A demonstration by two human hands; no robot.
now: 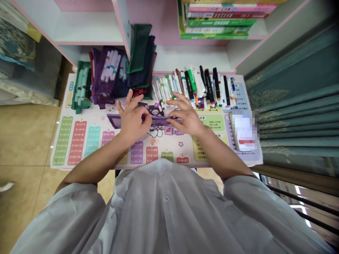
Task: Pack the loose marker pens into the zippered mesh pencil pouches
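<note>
A purple mesh pencil pouch (114, 121) is held up between my two hands above the desk mat, its long top edge facing me. My left hand (134, 121) pinches that edge near the middle with thumb and index finger, the other fingers raised. At the pouch's right end, my right hand (185, 116) grips the edge between thumb and fingers. Beyond my hands lies a spread row of markers (194, 84) in white, black and green. Behind my left hand are purple pouches (106, 76) with markers in them, and a stack of green and dark pouches (140, 56).
A green pouch with markers (82, 86) lies at the desk's left end. At the right, a phone (242, 132) rests on the printed desk mat (127, 155). Shelves with stacked books (222, 23) rise behind the desk, and a teal curtain (293, 88) hangs alongside.
</note>
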